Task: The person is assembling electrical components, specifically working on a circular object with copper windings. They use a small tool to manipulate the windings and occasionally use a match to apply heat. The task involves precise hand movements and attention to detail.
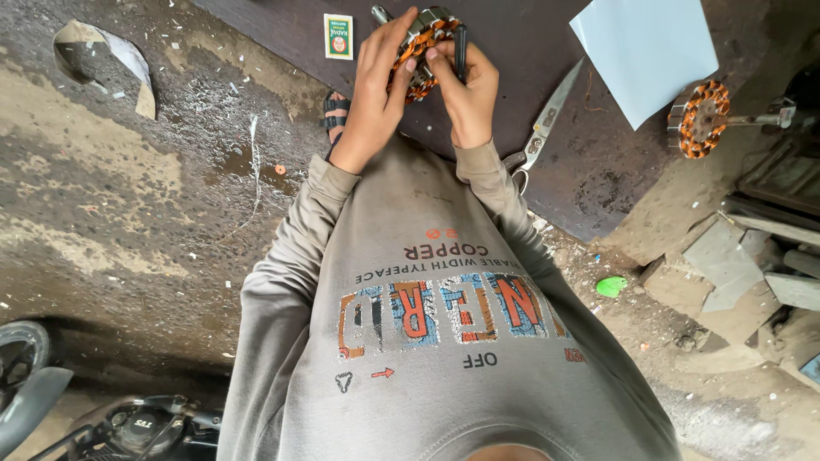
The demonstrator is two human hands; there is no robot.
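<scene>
Grey sweatshirt (427, 324) fills the foreground; beyond it, left hand (376, 77) is clamped on the orange-wound stator (427, 38), held over the dark board (530, 77). Right hand (465, 90) pinches a dark tool (461, 51) against its rim. Best to keep the stator steady and work slot by slot. Scissors (538, 128) lie just right.

A single head-worn camera looks steeply down the wearer's own grey sweatshirt (444, 324) at close range, toward the dark board (530, 68) and dusty floor (128, 196) beyond.
</scene>
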